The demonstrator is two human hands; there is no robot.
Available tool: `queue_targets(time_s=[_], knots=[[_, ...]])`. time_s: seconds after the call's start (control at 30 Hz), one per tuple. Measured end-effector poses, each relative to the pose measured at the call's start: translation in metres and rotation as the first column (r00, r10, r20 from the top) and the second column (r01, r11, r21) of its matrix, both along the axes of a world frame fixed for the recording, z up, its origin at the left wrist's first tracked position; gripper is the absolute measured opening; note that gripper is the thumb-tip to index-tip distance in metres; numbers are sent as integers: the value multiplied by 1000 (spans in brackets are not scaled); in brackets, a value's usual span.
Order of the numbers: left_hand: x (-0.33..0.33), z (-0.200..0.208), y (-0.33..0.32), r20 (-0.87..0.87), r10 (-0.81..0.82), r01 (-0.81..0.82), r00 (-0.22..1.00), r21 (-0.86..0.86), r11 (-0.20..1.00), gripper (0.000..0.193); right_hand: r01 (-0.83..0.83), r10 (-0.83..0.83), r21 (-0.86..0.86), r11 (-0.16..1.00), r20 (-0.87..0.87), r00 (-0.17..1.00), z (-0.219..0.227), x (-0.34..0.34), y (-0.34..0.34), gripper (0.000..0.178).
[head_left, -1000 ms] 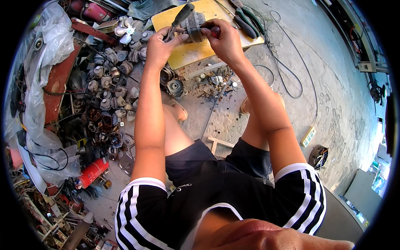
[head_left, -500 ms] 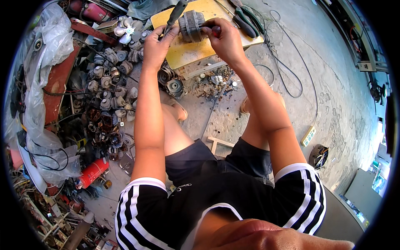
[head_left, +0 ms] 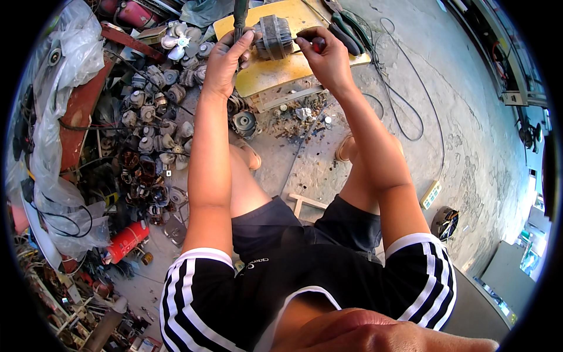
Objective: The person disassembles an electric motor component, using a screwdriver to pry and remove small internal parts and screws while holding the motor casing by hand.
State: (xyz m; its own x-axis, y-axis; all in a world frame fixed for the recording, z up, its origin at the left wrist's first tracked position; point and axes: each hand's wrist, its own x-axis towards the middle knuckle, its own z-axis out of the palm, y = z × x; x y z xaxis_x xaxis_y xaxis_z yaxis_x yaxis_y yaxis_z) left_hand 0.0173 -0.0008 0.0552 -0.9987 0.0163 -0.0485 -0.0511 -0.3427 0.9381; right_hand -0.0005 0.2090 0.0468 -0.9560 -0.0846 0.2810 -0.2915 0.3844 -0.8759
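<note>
A finned grey electric motor (head_left: 274,37) lies on a yellow board (head_left: 264,83). At its left side my left hand (head_left: 227,58) is closed round a screwdriver (head_left: 241,16), whose dark handle points up past my thumb. The left fingertips are close to the motor's end; whether they touch it I cannot tell. My right hand (head_left: 328,57) is closed at the motor's right end, thumb and forefinger pinching near its shaft. A red-handled screwdriver (head_left: 319,44) sits in that same hand, its shank mostly hidden by the fingers.
Dark-handled pliers (head_left: 346,35) lie at the board's right edge, with cables (head_left: 404,88) looping over the floor beyond. Small motors (head_left: 141,100) are heaped left, near a red cylinder (head_left: 128,242). A power strip (head_left: 431,195) lies at right. Debris (head_left: 299,114) is scattered before the board.
The screwdriver in my left hand has swung from leaning right to nearly upright. My right hand has moved a little to the right, and the motor has shifted slightly right.
</note>
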Motion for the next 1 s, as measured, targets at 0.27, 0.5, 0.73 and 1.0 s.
queue_targets(time_s=[0.27,0.5,0.73,1.0], knots=[[-4,-6,4,9,8,-8,1000,42,999,23,16,8,-180,983,131,991,-7,-5,-6,25],[-4,-5,6,2,-28,28,1000,0,1000,24,69,-64,-75,995,61,996,-8,-8,0,27],[-4,-4,6,4,-19,19,1000,-17,1000,23,111,74,-500,859,335,939,8,-6,17,22],[-5,-7,12,-11,6,-6,1000,-58,998,22,-162,277,-529,833,146,950,23,8,12,19]])
